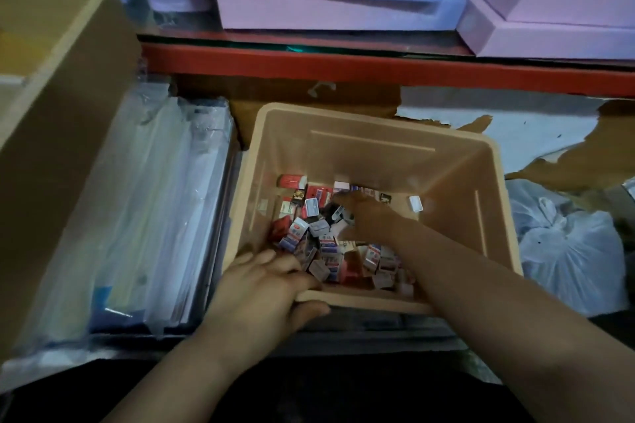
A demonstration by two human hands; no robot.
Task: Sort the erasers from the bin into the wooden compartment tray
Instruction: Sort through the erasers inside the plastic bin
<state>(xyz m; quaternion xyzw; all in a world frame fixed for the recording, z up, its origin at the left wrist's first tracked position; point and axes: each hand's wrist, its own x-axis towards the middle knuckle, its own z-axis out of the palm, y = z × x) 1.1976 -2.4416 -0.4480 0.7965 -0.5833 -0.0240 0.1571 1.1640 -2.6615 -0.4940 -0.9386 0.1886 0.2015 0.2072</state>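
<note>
**Now: reaching into the bin for an eraser**

Head view. The bin [371,165], a beige plastic tub, is the reference for all positions. Its floor holds the erasers [309,227], a loose heap of small wrapped blocks, thickest toward the near-left corner; one white block lies apart at the right wall. The left hand [264,288] clamps the near rim at that corner, fingers curled over the edge and thumb outside. The right hand [367,216] is deep inside, over the middle of the heap. Its fingers point down into the blocks and are blurred, so whether they have closed on an eraser cannot be told.

The wooden tray [62,134] stands left of the bin and higher; only a wall and part of one compartment show. Clear plastic sleeves [154,199] lie between the two.

Judged good practice: steady the bin by the rim, pinch a single block from the top of the heap by its long sides, and lift it clear of the left wall before carrying it to the tray.
</note>
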